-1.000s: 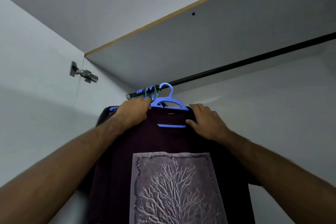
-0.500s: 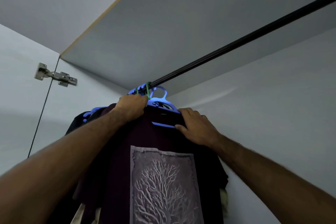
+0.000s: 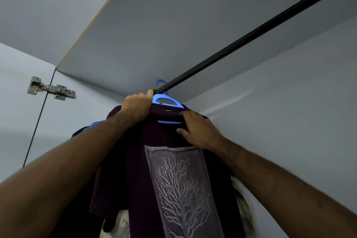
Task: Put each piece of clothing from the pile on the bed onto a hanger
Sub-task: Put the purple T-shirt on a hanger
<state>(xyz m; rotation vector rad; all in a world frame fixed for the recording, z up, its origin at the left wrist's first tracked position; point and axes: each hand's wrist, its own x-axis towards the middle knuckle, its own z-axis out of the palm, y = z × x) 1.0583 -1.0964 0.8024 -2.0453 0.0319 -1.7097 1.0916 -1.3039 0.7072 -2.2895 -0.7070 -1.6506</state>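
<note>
Compared with half a second earlier, the camera has tilted further up and the shirt on its hanger has been pushed closer to the left end of the rod, so the hanger's hook is now partly hidden behind the left hand.

At the left of the frame, a metal door hinge (image 3: 51,89) sits on the pale wardrobe wall. Just right of it, low down, the tip of another blue hanger (image 3: 92,125) peeks out above dark clothes (image 3: 77,133).

In the centre, the left hand (image 3: 137,107) is clenched around the shoulder of the dark purple shirt (image 3: 139,170) and the blue hanger (image 3: 166,102) under it, right beside the hook. The shirt hangs straight down, its long axis vertical, collar at the top and front facing the camera. A pale grey rectangular print of a bare tree (image 3: 179,189) fills its chest; no words can be read on it. A small label at the collar is too blurred to read.

Right of centre, the right hand (image 3: 199,131) pinches the shirt's fabric near the hanger's lower bar, thumb underneath, though the exact hold is hard to make out.

A black clothes rod (image 3: 251,35) runs from the hanger up to the upper right corner.
</note>
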